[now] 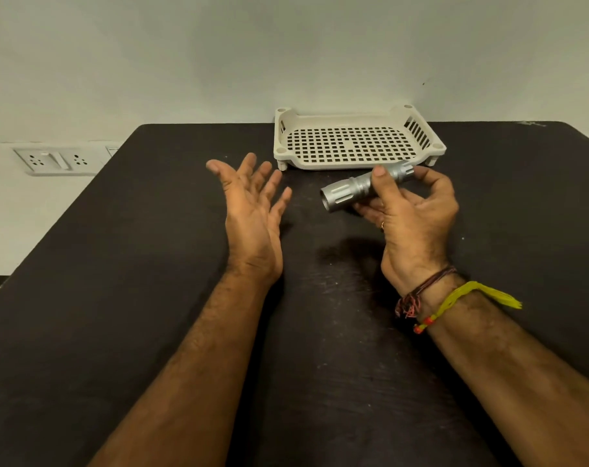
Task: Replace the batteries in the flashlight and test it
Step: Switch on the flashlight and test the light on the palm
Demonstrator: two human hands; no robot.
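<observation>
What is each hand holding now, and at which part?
Right hand holds the silver metal flashlight around its body, near the tail. Left hand is open, empty.

The stubby silver metal flashlight (360, 190) looks like brushed aluminium, satin rather than shiny, with a knurled band and grooved head. The cream perforated plastic tray (417, 156) is smooth with a slight sheen. The black table covering (134, 264) looks like matt cloth, kinda fuzzy and dusted with pale lint. White plastic wall sockets (55, 160) look glossy, and the pale wall (185, 62) is flat matt.
</observation>
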